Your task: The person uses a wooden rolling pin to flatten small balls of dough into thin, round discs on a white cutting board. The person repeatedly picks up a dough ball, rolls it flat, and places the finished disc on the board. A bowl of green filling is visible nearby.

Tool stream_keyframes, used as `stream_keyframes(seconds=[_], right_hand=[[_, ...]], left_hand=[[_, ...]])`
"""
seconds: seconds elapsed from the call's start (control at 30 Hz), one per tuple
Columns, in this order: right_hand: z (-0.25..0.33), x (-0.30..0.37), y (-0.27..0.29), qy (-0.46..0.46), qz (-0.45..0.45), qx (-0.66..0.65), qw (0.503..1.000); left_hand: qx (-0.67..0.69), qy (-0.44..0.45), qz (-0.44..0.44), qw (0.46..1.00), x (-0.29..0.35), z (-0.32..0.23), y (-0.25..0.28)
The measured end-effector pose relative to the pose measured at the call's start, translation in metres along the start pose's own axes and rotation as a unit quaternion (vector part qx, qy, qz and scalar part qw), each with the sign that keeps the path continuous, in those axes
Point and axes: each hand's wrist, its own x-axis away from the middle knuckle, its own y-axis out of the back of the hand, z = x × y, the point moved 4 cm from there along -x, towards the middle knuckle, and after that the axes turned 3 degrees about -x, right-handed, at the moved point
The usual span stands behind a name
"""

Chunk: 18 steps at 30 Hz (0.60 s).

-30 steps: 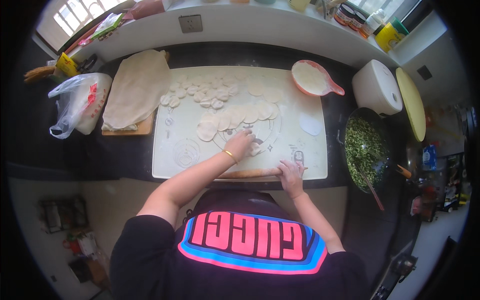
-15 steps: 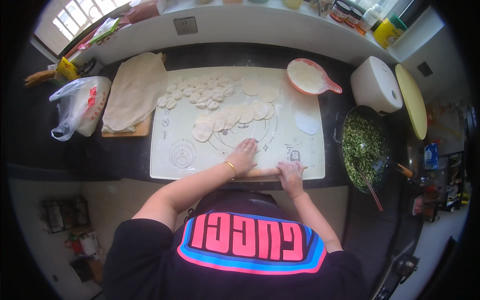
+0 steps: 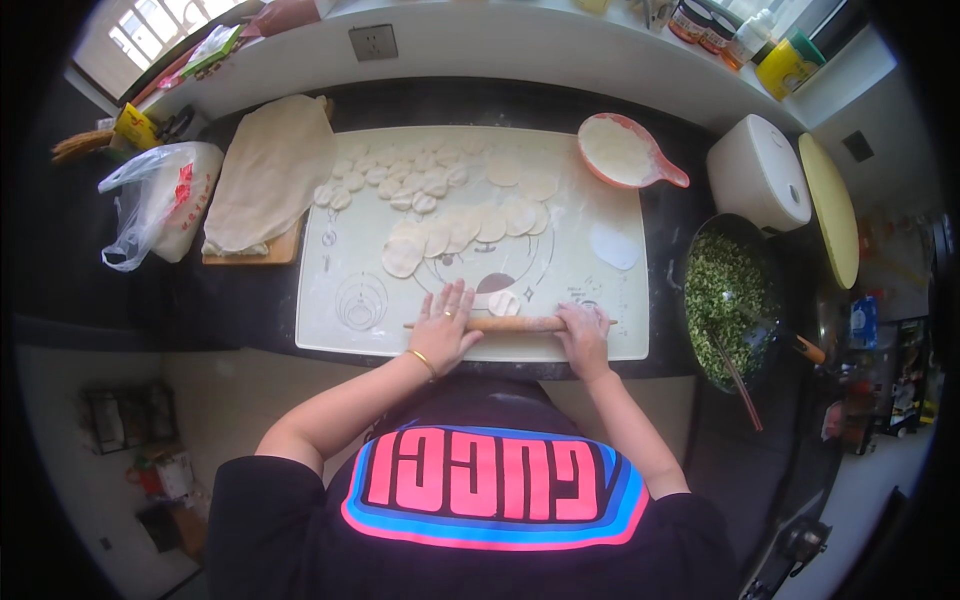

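Note:
A wooden rolling pin (image 3: 515, 324) lies crosswise near the front edge of the pale floured pastry mat (image 3: 330, 345). My left hand (image 3: 443, 328) rests flat over its left part, fingers stretched forward and spread. Round the right end, the fingers of my right hand (image 3: 584, 335) are closed. Just beyond the pin sits a small pressed piece of dough (image 3: 504, 303). Farther back, a row of overlapping round dough wrappers (image 3: 462, 230) crosses the mat. Several small dough pieces (image 3: 400, 182) are clustered behind them, toward the left.
A red-rimmed bowl of flour (image 3: 615, 150) stands at the mat's far right corner. To the right is a wok of chopped green filling (image 3: 728, 300) with chopsticks. On the left, a dough sheet (image 3: 268, 170) covers a wooden board beside a plastic bag (image 3: 165, 205).
My left hand has moved left from the mat's middle onto the rolling pin's left part. The small dough piece beyond the pin has come into sight. My right hand stays on the right end.

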Motion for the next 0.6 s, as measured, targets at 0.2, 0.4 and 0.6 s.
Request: stream_keyframes(seconds=[0.2, 0.4, 0.6], right_hand=[[-0.008, -0.042, -0.01, -0.084, 0.047, 0.076, 0.993], [0.018, -0.019, 0.004, -0.109, 0.186, 0.095, 0.972], [-0.006, -0.054, -0.014, -0.136, 0.063, 0.134, 0.98]], left_hand=[[-0.065, 0.092, -0.143, 0.983, -0.073, 0.022, 0.017], [-0.04, 0.02, -0.06, 0.997, -0.053, 0.03, 0.003], [-0.042, 0.052, -0.142, 0.988, -0.09, 0.03, 0.023]])
